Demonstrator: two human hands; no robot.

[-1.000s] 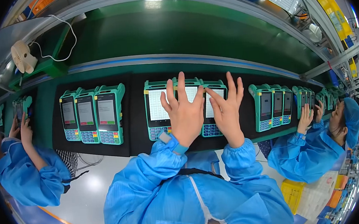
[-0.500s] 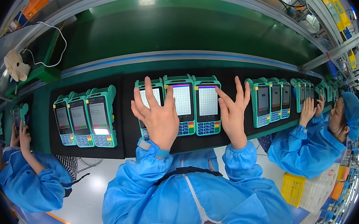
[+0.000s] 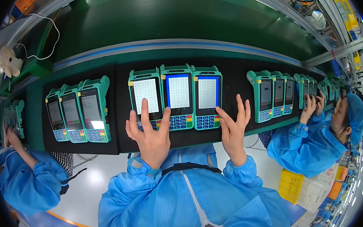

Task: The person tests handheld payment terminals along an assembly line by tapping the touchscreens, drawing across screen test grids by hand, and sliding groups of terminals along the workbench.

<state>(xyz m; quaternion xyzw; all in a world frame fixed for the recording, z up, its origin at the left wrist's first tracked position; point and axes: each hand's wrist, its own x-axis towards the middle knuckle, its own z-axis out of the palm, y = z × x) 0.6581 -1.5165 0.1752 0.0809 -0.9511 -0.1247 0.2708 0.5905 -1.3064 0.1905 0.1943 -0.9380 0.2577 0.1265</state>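
Three green payment terminals stand side by side in front of me, screens up, each showing a white grid. Over the lower part of the left terminal (image 3: 145,88) my left hand (image 3: 150,139) is spread, one finger on its screen and another at the lower left corner of the middle terminal (image 3: 178,88). A blue border runs along the top and left of the middle screen. On the right terminal (image 3: 208,90), blue lines the top and right side; the index finger of my right hand (image 3: 235,130) meets its lower right screen corner. Both hands hold nothing.
Black mats (image 3: 120,118) lie under the terminals. Another trio of terminals (image 3: 79,113) sits to the left, and a further trio (image 3: 273,93) to the right. Co-workers in blue sit either side, their hands (image 3: 311,106) at other terminals. A metal rail (image 3: 150,47) runs behind.
Both hands have moved down the screens toward me, fingers still spread. Blue bands now line one side of the middle and right screens. The whole view has shifted slightly.
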